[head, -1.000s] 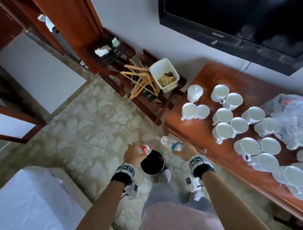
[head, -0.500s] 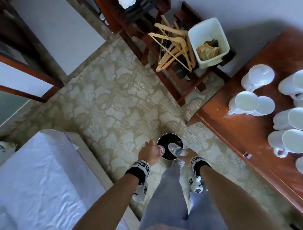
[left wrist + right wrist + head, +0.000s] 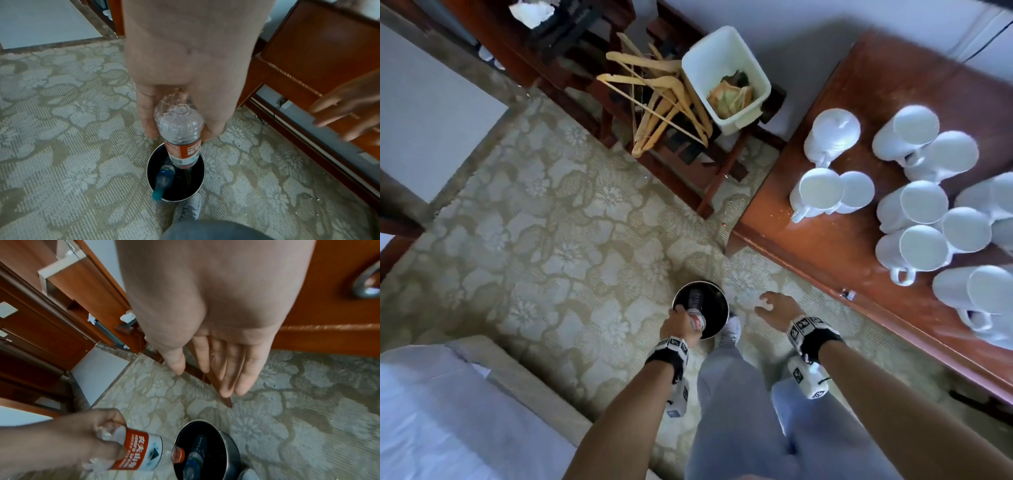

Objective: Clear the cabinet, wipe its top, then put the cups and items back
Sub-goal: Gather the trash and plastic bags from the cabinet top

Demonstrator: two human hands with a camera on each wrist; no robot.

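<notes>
Left hand [image 3: 678,325] curled in a tight grip, arm reaching down, right hand [image 3: 774,308] empty, fingers [image 3: 226,369] straight.

Carpet [image 3: 558,240]: beige-olive with a pale floral pattern. Cabinet [image 3: 852,240] is glossy reddish-brown wood, cups [image 3: 924,243] on it plain white, bin [image 3: 700,310] black inside with a silvery rim. Held bottle [image 3: 180,129] is clear with an orange-and-white label and orange cap; bottle in the bin [image 3: 163,180] is clear with a blue label and teal cap; wrist bands [image 3: 811,330] black with black-and-white square markers.
</notes>
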